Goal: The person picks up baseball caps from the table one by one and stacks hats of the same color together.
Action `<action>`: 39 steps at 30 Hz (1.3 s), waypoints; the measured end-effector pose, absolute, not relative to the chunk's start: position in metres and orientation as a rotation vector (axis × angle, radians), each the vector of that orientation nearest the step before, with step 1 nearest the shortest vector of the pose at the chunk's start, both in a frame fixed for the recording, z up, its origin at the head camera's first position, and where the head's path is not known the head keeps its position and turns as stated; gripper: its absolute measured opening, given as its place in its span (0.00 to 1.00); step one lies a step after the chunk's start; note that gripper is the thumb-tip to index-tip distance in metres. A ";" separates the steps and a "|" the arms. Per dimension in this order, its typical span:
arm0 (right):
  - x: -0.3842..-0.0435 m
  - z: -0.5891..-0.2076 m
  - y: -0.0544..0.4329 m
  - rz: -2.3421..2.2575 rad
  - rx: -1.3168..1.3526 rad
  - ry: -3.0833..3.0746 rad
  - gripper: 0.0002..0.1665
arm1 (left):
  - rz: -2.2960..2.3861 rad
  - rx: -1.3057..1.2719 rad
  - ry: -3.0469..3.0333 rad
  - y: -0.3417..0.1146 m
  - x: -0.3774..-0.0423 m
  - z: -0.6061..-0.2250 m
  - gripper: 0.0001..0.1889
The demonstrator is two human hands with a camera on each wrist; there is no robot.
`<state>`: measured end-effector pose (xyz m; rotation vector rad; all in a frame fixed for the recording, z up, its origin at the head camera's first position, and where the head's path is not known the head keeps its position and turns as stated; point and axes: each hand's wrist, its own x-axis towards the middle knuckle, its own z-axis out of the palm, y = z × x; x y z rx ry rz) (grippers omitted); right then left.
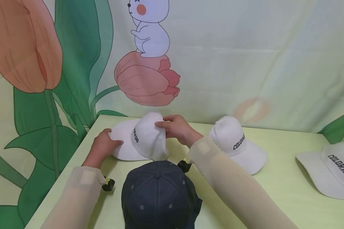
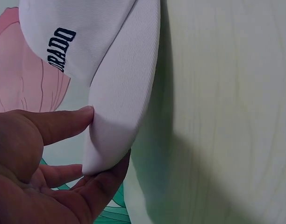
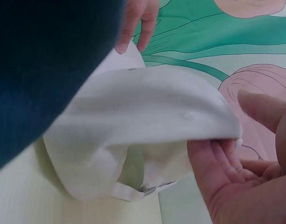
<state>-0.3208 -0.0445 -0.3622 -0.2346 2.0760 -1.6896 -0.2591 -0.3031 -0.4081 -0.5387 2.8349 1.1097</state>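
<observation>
A white cap with dark lettering lies at the table's back left, its brim pointing left. My left hand pinches the brim's outer end, thumb on one face and fingers on the other, as the left wrist view shows. At the back of the crown, my right hand grips the cap's edge. The right wrist view shows the fingers tucked inside the rim and the thumb outside. The cap's back opening and strap hang below the crown there.
A navy cap fills the bottom middle, between the forearms. Two more white caps, one right of my right hand and one at the right edge, sit on the pale green table. A printed curtain hangs behind.
</observation>
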 end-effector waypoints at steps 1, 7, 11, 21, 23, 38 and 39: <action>-0.321 -0.361 -0.044 -1.688 -0.226 2.080 0.37 | 1.117 -0.536 2.840 -0.303 -0.258 -0.407 0.41; -0.319 -0.353 -0.043 -1.692 -0.150 2.099 0.29 | 1.192 -0.544 2.883 -0.299 -0.254 -0.402 0.43; -0.318 -0.349 -0.041 -1.694 -0.096 2.095 0.27 | 1.244 -0.541 2.933 -0.296 -0.250 -0.399 0.44; -0.316 -0.341 -0.035 -1.702 -0.111 2.077 0.21 | 1.294 -0.476 3.028 -0.287 -0.240 -0.388 0.44; -0.314 -0.337 -0.034 -1.690 -0.153 2.118 0.19 | 1.295 -0.467 3.033 -0.285 -0.238 -0.385 0.44; -0.301 -0.299 -0.013 -1.659 -0.501 2.377 0.17 | 1.559 -0.383 2.820 -0.277 -0.221 -0.361 0.34; -0.300 -0.296 -0.010 -1.649 -0.518 2.390 0.16 | 1.590 -0.374 2.807 -0.276 -0.221 -0.359 0.33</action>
